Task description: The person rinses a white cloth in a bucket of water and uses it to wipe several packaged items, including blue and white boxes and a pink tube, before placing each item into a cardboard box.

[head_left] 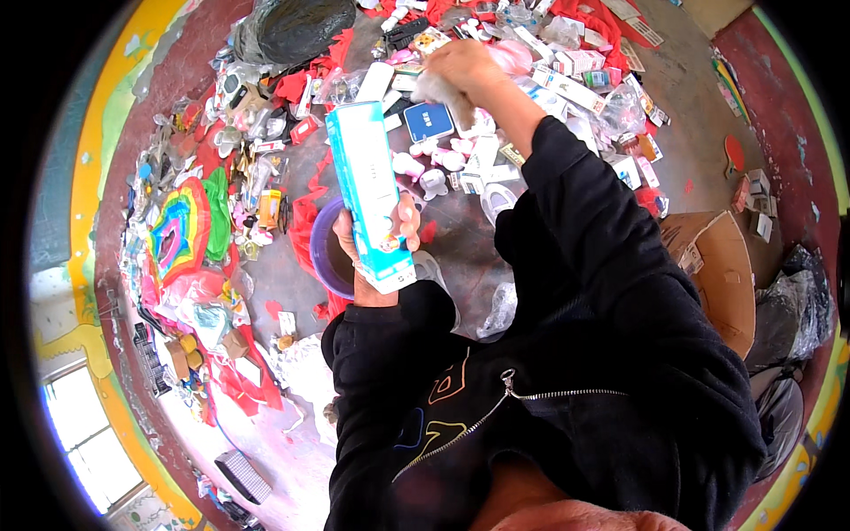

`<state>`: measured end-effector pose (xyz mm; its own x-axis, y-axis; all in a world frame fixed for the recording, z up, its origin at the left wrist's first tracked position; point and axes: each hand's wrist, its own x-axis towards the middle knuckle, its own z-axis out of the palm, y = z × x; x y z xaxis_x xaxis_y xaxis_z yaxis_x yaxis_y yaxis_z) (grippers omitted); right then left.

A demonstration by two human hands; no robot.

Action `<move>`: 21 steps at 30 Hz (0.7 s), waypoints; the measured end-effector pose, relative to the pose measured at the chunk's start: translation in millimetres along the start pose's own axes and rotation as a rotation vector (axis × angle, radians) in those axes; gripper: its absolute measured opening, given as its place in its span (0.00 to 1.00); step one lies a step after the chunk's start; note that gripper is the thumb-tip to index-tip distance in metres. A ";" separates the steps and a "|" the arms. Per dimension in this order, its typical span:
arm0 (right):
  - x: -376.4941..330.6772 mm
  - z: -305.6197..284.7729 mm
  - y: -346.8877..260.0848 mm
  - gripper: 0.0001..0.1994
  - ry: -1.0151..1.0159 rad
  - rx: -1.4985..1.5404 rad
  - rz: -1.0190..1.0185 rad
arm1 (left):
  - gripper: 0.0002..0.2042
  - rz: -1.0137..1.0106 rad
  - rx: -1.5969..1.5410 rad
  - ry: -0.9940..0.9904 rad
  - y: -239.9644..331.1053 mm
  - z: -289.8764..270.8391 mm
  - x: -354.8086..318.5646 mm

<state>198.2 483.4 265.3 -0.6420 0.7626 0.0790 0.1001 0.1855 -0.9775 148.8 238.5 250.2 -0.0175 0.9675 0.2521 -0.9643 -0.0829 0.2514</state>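
Observation:
My left hand (pixel 348 242) grips a long light-blue and white carton (pixel 367 181) near its lower end, fingers wrapped round the sides. The carton is tilted, its far end pointing up and slightly left. Under it, a purple basin (pixel 322 248) is partly covered by the carton and my hand. My right hand (pixel 469 71) is raised farther off, above the heap, closed on a whitish crumpled cloth (pixel 437 92); its exact kind is blurred. Near that cloth are a dark-blue square box (pixel 429 122) and pale pink plastic figures (pixel 447 159).
Mixed boxes, plastic bags and red cloth spread across the floor in front. On the left lie a rainbow heart-shaped piece (pixel 180 232) and a green bag (pixel 216 212). A black bag-lined tub (pixel 297 31) stands far off. An open cardboard box (pixel 722 279) is at my right.

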 end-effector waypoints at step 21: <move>-132.6 61.1 -77.5 0.02 -0.695 0.257 -0.600 | 0.24 0.368 0.232 0.100 45.1 -37.1 -21.2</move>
<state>229.1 330.0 318.7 -0.8487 0.0300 0.5281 -0.5096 0.2208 -0.8316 95.9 223.1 221.5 -0.3852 0.8808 0.2753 -0.8043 -0.4668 0.3678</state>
